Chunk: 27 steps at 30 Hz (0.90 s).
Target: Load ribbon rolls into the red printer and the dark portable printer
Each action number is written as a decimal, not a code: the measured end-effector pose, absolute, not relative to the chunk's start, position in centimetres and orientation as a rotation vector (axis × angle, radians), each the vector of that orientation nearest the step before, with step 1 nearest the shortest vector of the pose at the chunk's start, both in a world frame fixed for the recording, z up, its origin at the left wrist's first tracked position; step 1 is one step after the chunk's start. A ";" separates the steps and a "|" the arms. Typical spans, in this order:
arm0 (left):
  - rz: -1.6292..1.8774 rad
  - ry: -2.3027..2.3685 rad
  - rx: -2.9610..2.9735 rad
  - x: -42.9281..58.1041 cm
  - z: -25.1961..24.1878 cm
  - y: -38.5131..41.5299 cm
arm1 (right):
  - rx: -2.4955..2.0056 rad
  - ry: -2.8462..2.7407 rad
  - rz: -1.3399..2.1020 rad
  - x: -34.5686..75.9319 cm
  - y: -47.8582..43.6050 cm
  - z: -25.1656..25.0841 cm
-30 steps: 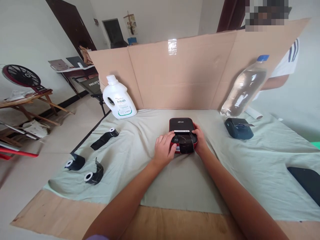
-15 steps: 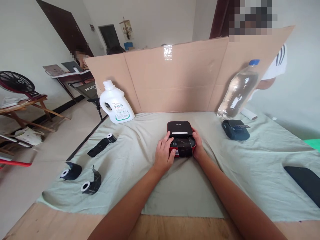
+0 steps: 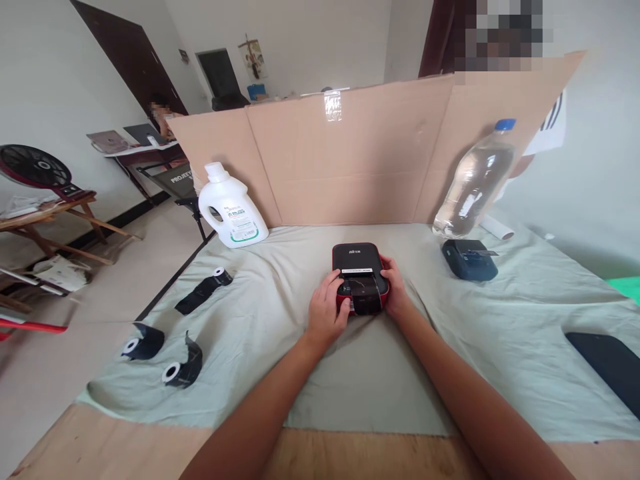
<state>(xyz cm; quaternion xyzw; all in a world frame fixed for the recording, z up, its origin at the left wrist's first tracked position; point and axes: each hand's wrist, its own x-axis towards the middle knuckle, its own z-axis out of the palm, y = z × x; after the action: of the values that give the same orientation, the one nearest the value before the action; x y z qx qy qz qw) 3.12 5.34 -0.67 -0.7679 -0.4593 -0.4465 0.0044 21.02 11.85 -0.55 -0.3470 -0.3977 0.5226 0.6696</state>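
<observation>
A small black label printer (image 3: 356,257) with red sides rests on the cloth in front of me. A strip of black paper (image 3: 366,301) hangs out over its front. My left hand (image 3: 327,307) grips the printer's left side, with fingertips on the top edge and the thumb at the front corner. On the opposite side, my right hand (image 3: 394,285) is wrapped round the right edge. The lid lies about flush with the body. Part of the printer's sides is hidden by my fingers.
Several black paper rolls (image 3: 186,368) lie at the left. A white detergent bottle (image 3: 234,210) and a large water bottle (image 3: 475,183) stand before a cardboard screen (image 3: 350,167). A second dark printer (image 3: 469,260) sits at the right, a phone-like black slab (image 3: 607,363) nearer. People are behind.
The printer's lid has come down, and the dark gap between it and the front body has closed. Both hands stay on the printer's sides, with only slight finger movement.
</observation>
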 end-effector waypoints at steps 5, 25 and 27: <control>-1.485 -1.470 -2.358 2.0 -0.7 5.8 | -0.794 -0.908 1.187 21.2 11.9 -0.9; 0.053 -2.529 -1.830 -24.8 5.3 10.3 | -0.674 -0.852 1.265 21.4 12.7 -1.6; 0.059 -2.550 -1.829 -25.4 5.9 9.9 | -0.664 -0.842 1.265 21.4 12.8 -1.8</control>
<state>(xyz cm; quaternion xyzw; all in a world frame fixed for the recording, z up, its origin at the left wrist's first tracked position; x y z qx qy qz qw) -25.38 9.91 5.86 -0.5829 -0.8124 0.0188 0.0014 21.43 12.83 -1.75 -0.2952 -0.3744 0.5623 0.6756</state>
